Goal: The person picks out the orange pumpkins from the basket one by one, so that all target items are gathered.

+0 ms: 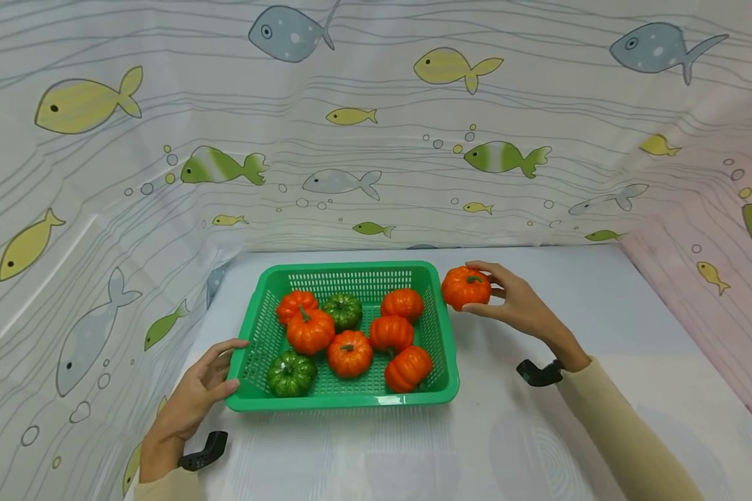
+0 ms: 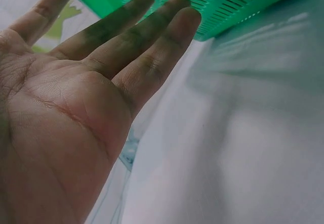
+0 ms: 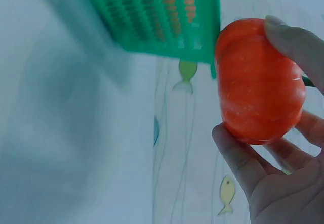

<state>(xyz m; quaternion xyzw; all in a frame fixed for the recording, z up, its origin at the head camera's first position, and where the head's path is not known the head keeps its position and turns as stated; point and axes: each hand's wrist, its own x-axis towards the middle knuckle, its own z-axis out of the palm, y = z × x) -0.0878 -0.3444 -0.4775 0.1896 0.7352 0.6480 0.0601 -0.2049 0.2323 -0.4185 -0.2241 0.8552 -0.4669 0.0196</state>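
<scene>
Head: orange pumpkin (image 1: 460, 289) is held just off the right rim of the green basket (image 1: 345, 402), above the worktop (image 1: 489, 452). Right grip (image 1: 520, 306) has it, thumb on the near side, fingers on the far side; forearm reaches in from lower right. Glossy ribbed skin: my read is light, stiff, a bit slick, not very fragile. Best hold is across the widest girth, thumb opposing fingers; I'd leave the short stem (image 1: 474, 279) alone. Left grip (image 1: 194, 390) is at the basket's left rim, released, thumb spread from the fingers. Other pumpkins (image 1: 349, 353), orange and green, lie in the basket.

Left wrist: palm bare, nothing grasped. Fingers (image 2: 152, 67) nearly straight, tips up by the slotted basket wall; can't tell how firm any contact is.

Right wrist: pumpkin clasped between digits above and below, no visible dent, which fits a hard shell. Its side overlaps the basket edge in this view; can't tell if they touch.
</scene>
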